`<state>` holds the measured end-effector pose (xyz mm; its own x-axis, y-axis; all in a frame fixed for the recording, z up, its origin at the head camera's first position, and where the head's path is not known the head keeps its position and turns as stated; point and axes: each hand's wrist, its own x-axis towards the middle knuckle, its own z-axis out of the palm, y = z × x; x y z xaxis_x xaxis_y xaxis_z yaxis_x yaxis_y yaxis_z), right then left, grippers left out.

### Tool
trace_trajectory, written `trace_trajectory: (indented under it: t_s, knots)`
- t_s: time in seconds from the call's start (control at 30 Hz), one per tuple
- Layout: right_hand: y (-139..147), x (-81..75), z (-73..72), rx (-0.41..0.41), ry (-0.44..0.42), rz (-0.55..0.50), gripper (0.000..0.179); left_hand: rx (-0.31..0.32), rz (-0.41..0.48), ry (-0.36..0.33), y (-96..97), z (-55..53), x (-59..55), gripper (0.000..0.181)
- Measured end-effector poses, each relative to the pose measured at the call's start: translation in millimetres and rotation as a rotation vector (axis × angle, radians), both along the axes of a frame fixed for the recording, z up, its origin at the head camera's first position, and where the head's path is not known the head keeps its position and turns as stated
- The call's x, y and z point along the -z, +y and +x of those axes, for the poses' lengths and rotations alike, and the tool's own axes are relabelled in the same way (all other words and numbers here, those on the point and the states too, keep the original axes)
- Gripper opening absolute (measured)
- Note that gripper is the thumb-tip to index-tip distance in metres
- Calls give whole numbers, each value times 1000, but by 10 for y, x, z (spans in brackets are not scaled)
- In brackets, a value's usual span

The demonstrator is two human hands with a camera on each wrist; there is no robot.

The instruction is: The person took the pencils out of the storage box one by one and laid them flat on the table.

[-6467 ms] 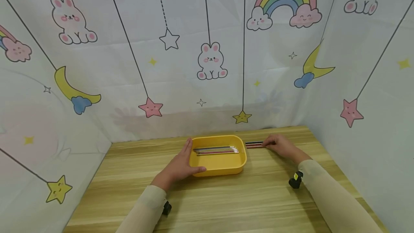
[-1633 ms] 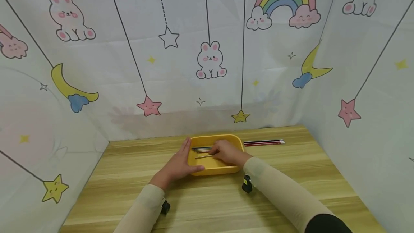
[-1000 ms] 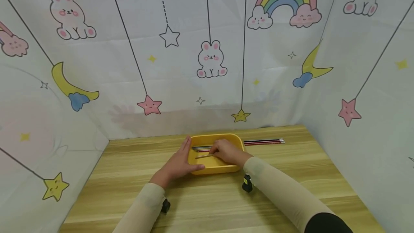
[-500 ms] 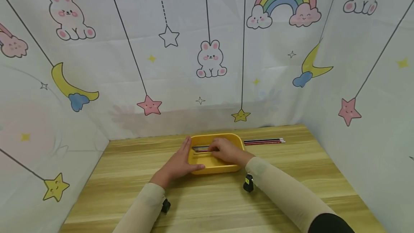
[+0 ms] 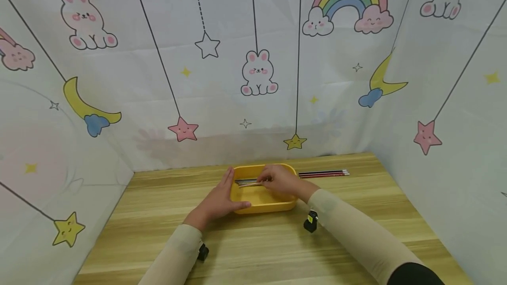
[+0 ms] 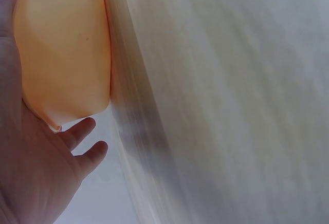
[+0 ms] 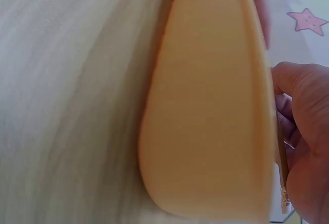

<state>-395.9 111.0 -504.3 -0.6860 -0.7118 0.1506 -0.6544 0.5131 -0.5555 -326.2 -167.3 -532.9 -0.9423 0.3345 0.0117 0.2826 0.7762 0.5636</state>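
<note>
While the left hand (image 5: 218,203) lay against the left end of the tray (image 5: 264,208), low in the centre of the head view, with its fingers straight and its thumb resting at the front rim, the right hand (image 5: 282,181) hung over the tray's right half and held a pencil (image 5: 249,184) pinched between thumb and fingers. The pencil's far end pointed left, close in front of the row (image 5: 245,181) along the back of the tray; whether it touched the row could not be told. At the right edge of the right wrist view, its metal-banded end stuck out below the hand. A few loose pencils (image 5: 324,173), dark and red with white ends, lay on the tabletop (image 5: 253,250) just right of the tray. The step in hand seemed to be laying this pencil alongside the row; the next move probably called for lining it up, lowering it flat and letting go, the left hand steadying the tray.
</note>
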Motion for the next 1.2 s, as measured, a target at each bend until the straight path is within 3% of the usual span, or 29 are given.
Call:
trace_trajectory:
  t_s: [0.3, 0.93, 1.2]
  knots:
    - [242, -184, 42, 16, 9, -32, 18, -5, -7, 10, -10, -19, 14, 136]
    - [842, -300, 67, 38, 55, -84, 20, 10, -9, 8, -16, 9, 8, 138]
    - [1074, -371, 77, 58, 20, -90, 19, 11, -9, 3, -9, 9, 11, 138]
